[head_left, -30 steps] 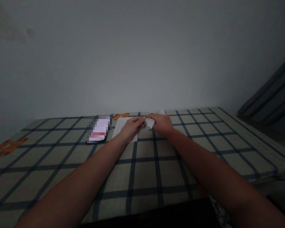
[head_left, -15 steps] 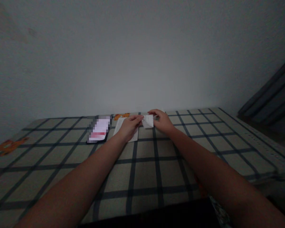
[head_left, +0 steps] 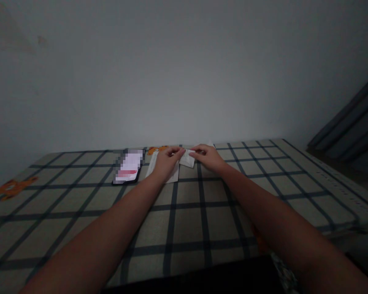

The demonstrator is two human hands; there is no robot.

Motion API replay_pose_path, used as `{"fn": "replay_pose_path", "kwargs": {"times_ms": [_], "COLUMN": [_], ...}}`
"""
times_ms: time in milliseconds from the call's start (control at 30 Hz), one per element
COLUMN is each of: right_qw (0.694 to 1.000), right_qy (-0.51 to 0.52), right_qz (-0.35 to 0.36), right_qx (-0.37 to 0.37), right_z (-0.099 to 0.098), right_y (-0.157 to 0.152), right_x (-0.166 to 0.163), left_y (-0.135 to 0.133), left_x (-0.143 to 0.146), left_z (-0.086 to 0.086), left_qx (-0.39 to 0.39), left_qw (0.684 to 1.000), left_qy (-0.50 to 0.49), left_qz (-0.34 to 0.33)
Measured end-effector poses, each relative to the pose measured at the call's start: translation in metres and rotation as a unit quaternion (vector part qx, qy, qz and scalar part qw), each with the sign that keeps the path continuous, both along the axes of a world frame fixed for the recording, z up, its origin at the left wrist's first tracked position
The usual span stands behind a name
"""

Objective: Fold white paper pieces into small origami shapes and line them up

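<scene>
Between my two hands is a small white packet [head_left: 188,160], thin and paper-like, with its lower end hanging down; any print on it is too faint to read. My left hand [head_left: 167,160] pinches its upper left edge between thumb and fingers. My right hand [head_left: 209,157] pinches the upper right edge, close to the left fingertips. Beneath my left hand lies a white printed sheet [head_left: 173,177], partly covered by the hand and wrist. A bit of something white [head_left: 211,143] shows behind my right hand, too hidden to name.
A phone [head_left: 129,166] with a lit, blurred screen lies left of the sheet. The checked cloth [head_left: 187,220] has orange animal figures and covers the surface up to a pale wall [head_left: 184,73]. Dark folded fabric [head_left: 352,110] hangs at the right.
My right fingers have closed in on the packet's top edge, beside the left fingertips. The packet has tilted and sits slightly lower and further left. Phone and sheet stay put.
</scene>
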State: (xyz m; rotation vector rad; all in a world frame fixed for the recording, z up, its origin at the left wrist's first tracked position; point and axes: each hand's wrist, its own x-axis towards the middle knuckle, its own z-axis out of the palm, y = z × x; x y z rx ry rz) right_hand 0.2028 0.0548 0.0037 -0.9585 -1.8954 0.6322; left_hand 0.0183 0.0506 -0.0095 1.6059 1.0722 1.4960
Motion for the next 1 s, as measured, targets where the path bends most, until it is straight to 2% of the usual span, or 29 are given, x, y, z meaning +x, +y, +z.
{"fn": "replay_pose_path", "kwargs": {"times_ms": [233, 500, 733, 867, 1000], "right_qw": [0.999, 0.998, 0.987, 0.994, 0.998], "right_qy": [0.027, 0.049, 0.118, 0.088, 0.052], "right_qz": [0.002, 0.024, 0.084, 0.059, 0.024], "right_qx": [-0.024, -0.039, -0.069, -0.028, 0.002], "right_z": [-0.004, -0.004, -0.003, -0.006, -0.006], "right_y": [0.005, 0.006, 0.006, 0.008, 0.008], "right_x": [0.000, 0.000, 0.002, 0.003, 0.004], "left_y": [-0.005, -0.007, 0.000, 0.002, 0.001], "left_x": [0.001, 0.003, 0.003, 0.003, 0.005], "left_z": [0.003, 0.006, 0.002, -0.002, -0.005], "left_qx": [0.013, 0.031, -0.049, -0.085, -0.098], "left_qw": [0.999, 0.998, 0.991, 0.983, 0.981], "left_qy": [0.040, 0.052, -0.105, -0.132, -0.111], "left_qz": [-0.034, 0.000, -0.069, -0.100, -0.125]}}
